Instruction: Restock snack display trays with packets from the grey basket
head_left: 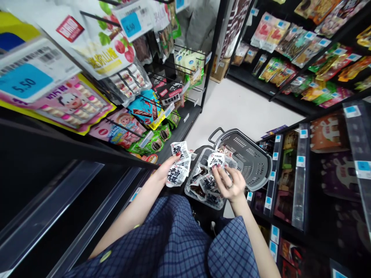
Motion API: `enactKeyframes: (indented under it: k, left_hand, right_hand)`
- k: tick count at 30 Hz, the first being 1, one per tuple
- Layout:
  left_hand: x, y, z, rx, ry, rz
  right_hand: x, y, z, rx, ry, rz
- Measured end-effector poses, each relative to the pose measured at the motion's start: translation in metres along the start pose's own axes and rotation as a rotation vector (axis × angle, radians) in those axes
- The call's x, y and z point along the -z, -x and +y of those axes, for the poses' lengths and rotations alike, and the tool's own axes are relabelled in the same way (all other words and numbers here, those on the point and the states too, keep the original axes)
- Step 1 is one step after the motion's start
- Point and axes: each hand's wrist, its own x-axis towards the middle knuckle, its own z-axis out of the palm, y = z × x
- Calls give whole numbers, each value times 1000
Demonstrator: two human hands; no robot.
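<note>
Your left hand (165, 168) pinches white packets (177, 177), fanned probably so labels show; your right hand (233, 183) pinches another packet (215, 158), clear tub (206, 201) underneath.

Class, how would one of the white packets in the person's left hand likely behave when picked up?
The white packets are probably light: the left hand holds more than one together, and the right hand pinches a similar packet. They look creased, so their edges would likely bend. Their uneven outlines make rolling unlikely.
</note>
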Motion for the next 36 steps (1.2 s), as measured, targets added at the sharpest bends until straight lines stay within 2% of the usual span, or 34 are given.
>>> enactKeyframes:
  k: [2,4,7,10,15,17,22,28,36]
  left_hand:
    - [1,0,1,-2,-3,-10]
    - [1,0,1,4,0,-16]
    - [0,-1,1,11,22,-10]
    - [0,-2,1,0,31,-13]
    - [2,-3,1,-11,1,-12]
    - [3,-2,2,-19,-30,-23]
    - [8,-1,3,-43,-49,2]
    - [14,-2,5,-57,1,-6]
    - [17,-1,3,-52,15,18]
  right_hand:
    - [2,-2,-1,66,58,25]
    - [2,-1,-2,64,58,10]
    - [-5,4,-2,44,23,-82]
    - [-17,7,-2,64,-34,-308]
    - [-50,-5,-3,14,-185,-880]
    - [-64,-13,-4,-25,-245,-1009]
    - [-80,-16,-15,-134,-258,-1068]
    - [-73,1,-24,-342,-265,-1134]
    - [-66,-5,-24,-415,-244,-1146]
